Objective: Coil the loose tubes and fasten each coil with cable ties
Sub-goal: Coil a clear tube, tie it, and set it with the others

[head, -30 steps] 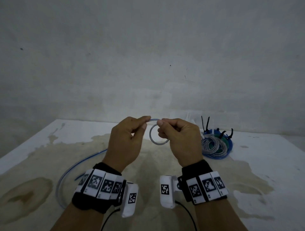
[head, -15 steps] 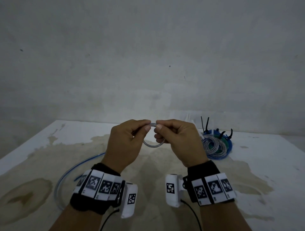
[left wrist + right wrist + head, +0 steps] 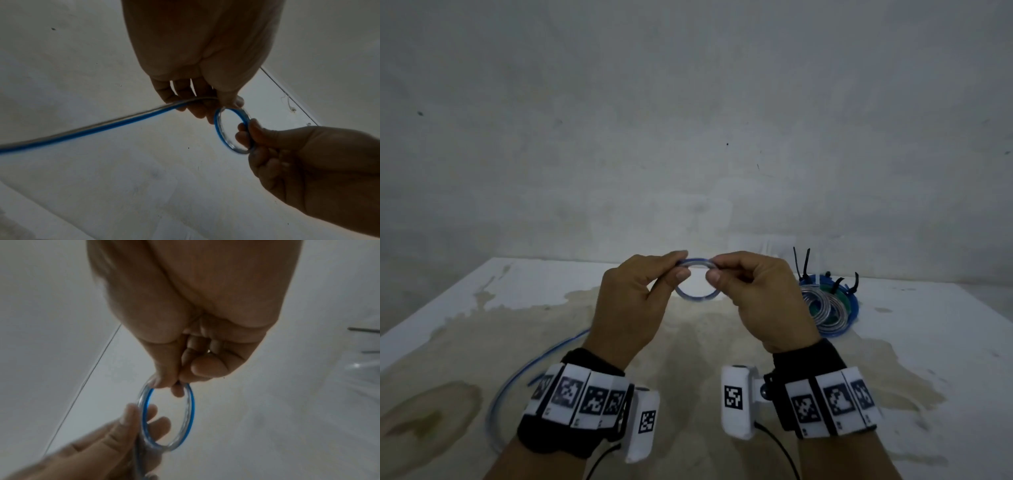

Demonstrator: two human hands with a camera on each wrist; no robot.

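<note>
Both hands are raised above the table and hold a clear tube with a blue stripe, bent into a small ring [image 3: 697,294] [image 3: 221,129] [image 3: 190,412]. My left hand [image 3: 633,301] [image 3: 205,91] pinches the ring's left side between thumb and fingers. My right hand [image 3: 753,298] [image 3: 185,366] pinches its right side. The rest of the tube [image 3: 541,359] [image 3: 82,131] trails from my left hand down onto the table in a wide curve.
A heap of coiled tubes [image 3: 828,308], clear, blue and green, fastened with black cable ties [image 3: 804,263], lies at the back right of the stained white table [image 3: 928,342]. A grey wall stands close behind.
The ring has tilted flatter and then opened a little wider between the hands. Both hands rose slightly and kept their hold on the tube.
</note>
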